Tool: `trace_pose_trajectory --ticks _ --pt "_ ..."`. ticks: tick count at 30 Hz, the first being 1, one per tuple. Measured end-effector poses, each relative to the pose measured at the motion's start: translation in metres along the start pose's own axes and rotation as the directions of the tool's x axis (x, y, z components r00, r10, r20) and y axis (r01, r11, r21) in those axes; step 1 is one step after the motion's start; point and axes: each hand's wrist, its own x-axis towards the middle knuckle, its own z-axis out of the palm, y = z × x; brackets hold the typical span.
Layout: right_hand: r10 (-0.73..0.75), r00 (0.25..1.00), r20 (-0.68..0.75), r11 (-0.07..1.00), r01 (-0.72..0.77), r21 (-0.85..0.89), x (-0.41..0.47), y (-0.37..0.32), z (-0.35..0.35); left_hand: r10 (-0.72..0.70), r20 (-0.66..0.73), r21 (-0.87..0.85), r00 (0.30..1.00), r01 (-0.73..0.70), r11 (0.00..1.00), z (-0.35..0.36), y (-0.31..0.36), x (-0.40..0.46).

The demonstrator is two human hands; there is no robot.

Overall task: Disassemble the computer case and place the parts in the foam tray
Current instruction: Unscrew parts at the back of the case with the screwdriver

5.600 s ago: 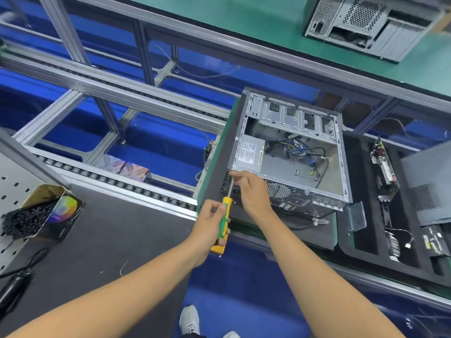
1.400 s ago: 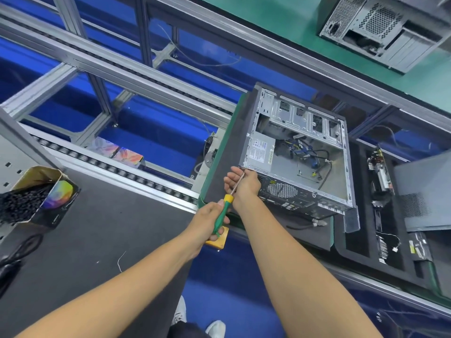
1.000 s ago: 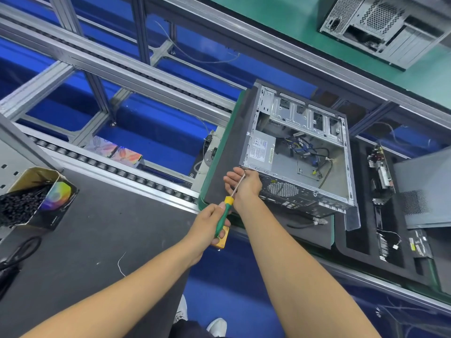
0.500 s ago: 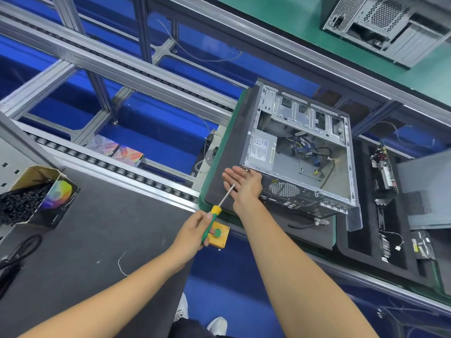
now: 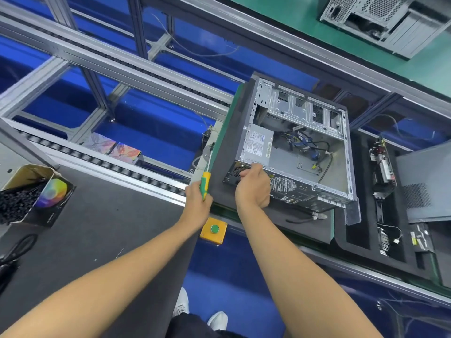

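The open grey computer case (image 5: 300,152) lies on its side on a dark foam pad, with its power supply (image 5: 258,145) at the near left corner and loose cables inside. My right hand (image 5: 253,186) has its fingers curled against the case's rear panel, right at the power supply's grille; what the fingertips pinch is hidden. My left hand (image 5: 197,201) grips a green and yellow screwdriver (image 5: 204,182), held upright just left of the pad, away from the case. The black foam tray (image 5: 366,215) lies to the right, with circuit boards in its slots.
A yellow box with a green button (image 5: 213,230) sits on the bench edge below my hands. A cardboard box of black screws (image 5: 26,193) stands at the left. A grey side panel (image 5: 424,184) lies on the tray's right. Another case (image 5: 383,20) stands at the far right.
My left hand has pulled the screwdriver away from the case's rear and now holds it upright to the left. My right hand went from flat on the pad to curled against the rear panel.
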Motion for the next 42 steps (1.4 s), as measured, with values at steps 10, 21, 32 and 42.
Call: trace_pose_trajectory --ticks 10,21,32,42 --pt "-0.759 0.651 -0.015 0.617 0.711 -0.336 0.072 -0.018 -0.034 0.145 0.002 0.448 0.989 -0.13 0.885 0.036 0.004 0.064" --pt "-0.686 0.672 0.279 0.531 0.725 -0.439 0.101 -0.003 -0.031 0.469 -0.187 0.196 0.863 -0.435 0.879 0.015 0.016 0.058" --pt "-0.69 0.675 0.26 0.543 0.721 -0.431 0.1 -0.002 -0.032 0.347 -0.286 -0.11 0.893 -0.39 0.914 0.032 0.058 0.026" --pt "-0.693 0.674 0.256 0.544 0.722 -0.427 0.099 -0.001 -0.031 -0.275 -0.151 -0.707 0.95 0.091 0.702 0.055 0.101 0.012"
